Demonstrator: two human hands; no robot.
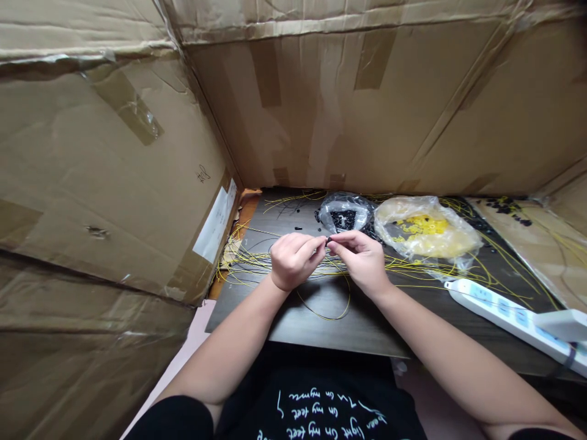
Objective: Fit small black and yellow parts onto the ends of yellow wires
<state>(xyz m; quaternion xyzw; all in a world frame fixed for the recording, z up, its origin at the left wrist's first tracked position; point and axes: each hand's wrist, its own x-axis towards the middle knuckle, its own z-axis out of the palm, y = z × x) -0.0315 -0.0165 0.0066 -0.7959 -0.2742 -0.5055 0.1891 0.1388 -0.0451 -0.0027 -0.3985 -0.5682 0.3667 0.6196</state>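
My left hand (pixel 296 260) and my right hand (pixel 364 260) meet over the middle of the table, both closed in a pinch. Between their fingertips is a small black part (pixel 328 241), too small to make out in detail. The right thumb and fingers grip this part. What the left fingertips pinch, right beside it, is hidden. Thin yellow and dark wires (pixel 403 264) lie across the table under and behind the hands. One yellow wire loop (pixel 337 318) curves below them, near the front edge.
Behind the hands stands an opened clear bag of black parts (pixel 343 219). To its right is a bag of yellow parts (pixel 424 226). A white power strip (pixel 495 305) lies at the right. Cardboard walls (pixel 321 122) enclose the dark table (pixel 293 330) at the back and left.
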